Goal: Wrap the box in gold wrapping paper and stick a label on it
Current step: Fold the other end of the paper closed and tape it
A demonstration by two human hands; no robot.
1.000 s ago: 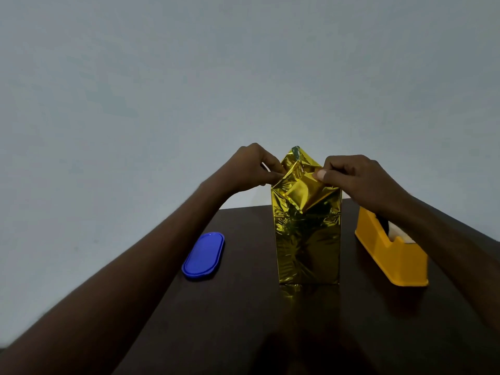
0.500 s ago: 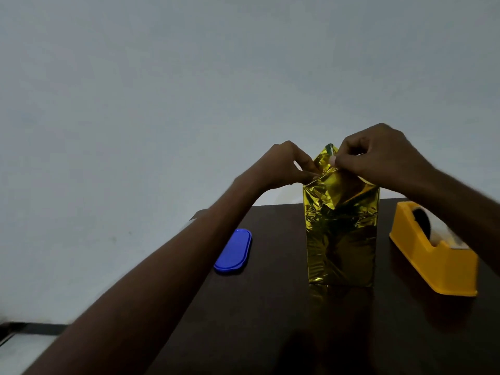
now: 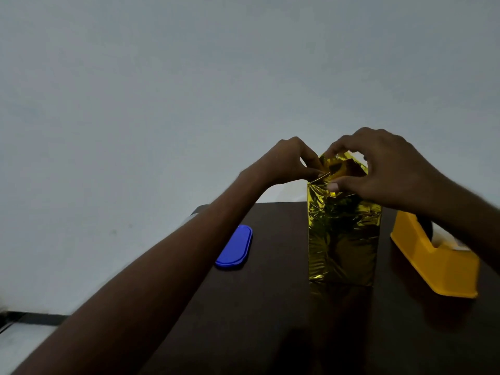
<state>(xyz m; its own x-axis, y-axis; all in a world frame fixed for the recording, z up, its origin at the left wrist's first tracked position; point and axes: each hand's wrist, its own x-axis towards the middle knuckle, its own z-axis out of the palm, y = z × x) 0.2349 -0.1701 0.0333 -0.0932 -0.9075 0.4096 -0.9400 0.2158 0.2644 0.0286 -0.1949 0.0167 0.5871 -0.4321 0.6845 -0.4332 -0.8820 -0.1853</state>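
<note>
Left hand (image 3: 286, 162) and right hand (image 3: 378, 169) both pinch the loose gold wrapping paper (image 3: 339, 169) atop the upright box (image 3: 342, 239) directly beneath them, likely creasing the end flaps closed, tape dispenser (image 3: 435, 263) just under the right wrist for sealing.

The box (image 3: 342, 239) stands upright on its narrow end on the dark table, tall and rectangular, its sides fully covered in crinkled, shiny gold wrapping paper (image 3: 338, 169) that catches the light in creases. At the top end the paper is loose and bunched into folds rising above the box's edge, not yet flattened down. No label is visible on the front face, and the base sits flat on the tabletop
</note>
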